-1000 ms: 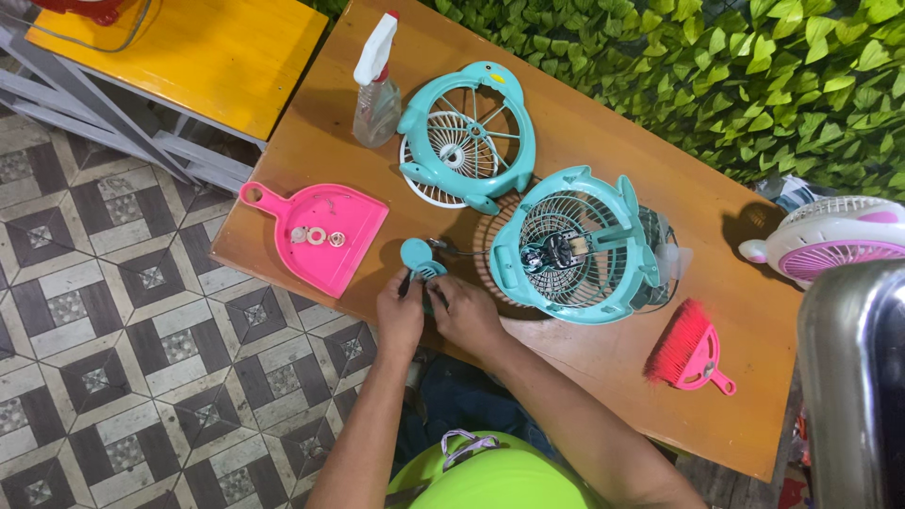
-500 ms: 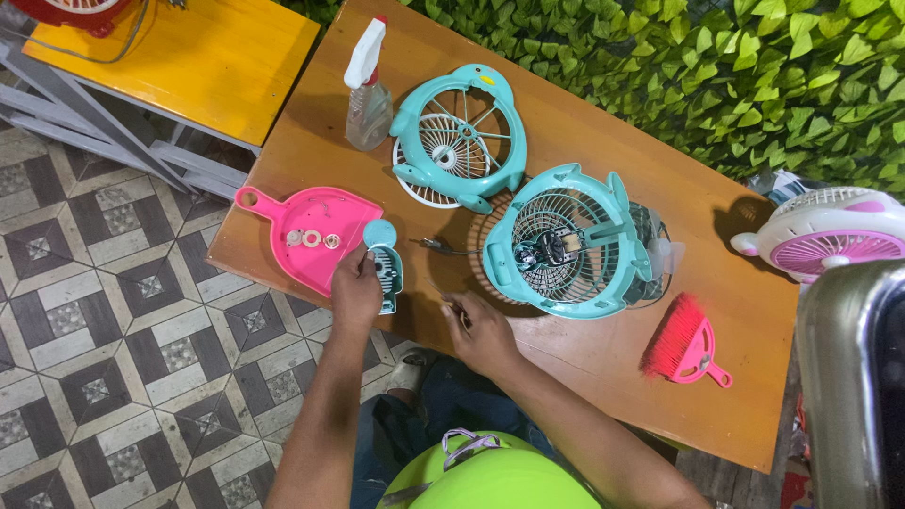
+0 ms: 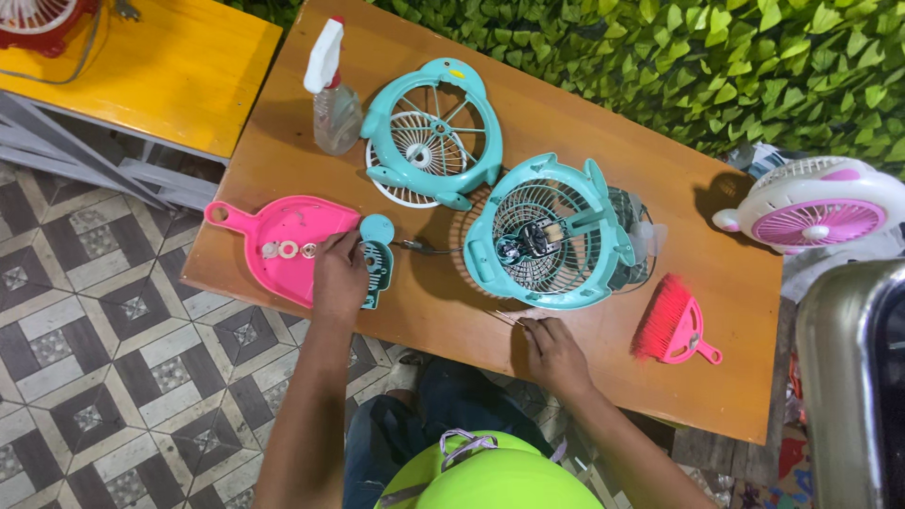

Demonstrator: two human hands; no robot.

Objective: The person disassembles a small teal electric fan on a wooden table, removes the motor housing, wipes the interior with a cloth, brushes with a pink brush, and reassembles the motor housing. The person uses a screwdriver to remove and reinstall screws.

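My left hand (image 3: 339, 275) lies at the table's front left and grips a small teal fan part (image 3: 379, 266). Its fingertips reach the rim of a pink dustpan (image 3: 273, 247) that holds a few small washers. My right hand (image 3: 554, 354) rests on the table in front of a teal fan housing (image 3: 551, 236) with its motor exposed. Its fingertips pinch a thin metal tool (image 3: 507, 317). A second teal fan grille (image 3: 434, 132) lies behind. A small screwdriver (image 3: 419, 248) lies between the part and the housing.
A spray bottle (image 3: 330, 94) stands at the back left of the wooden table (image 3: 735, 377). A pink hand brush (image 3: 671, 325) lies at the right. A white and pink fan (image 3: 820, 203) sits beyond the right edge, and a yellow table (image 3: 160, 66) stands at the left. A leafy wall runs behind.
My left hand carried the teal part from the middle over to the dustpan. My right hand drew back toward the front edge, in front of the fan housing.
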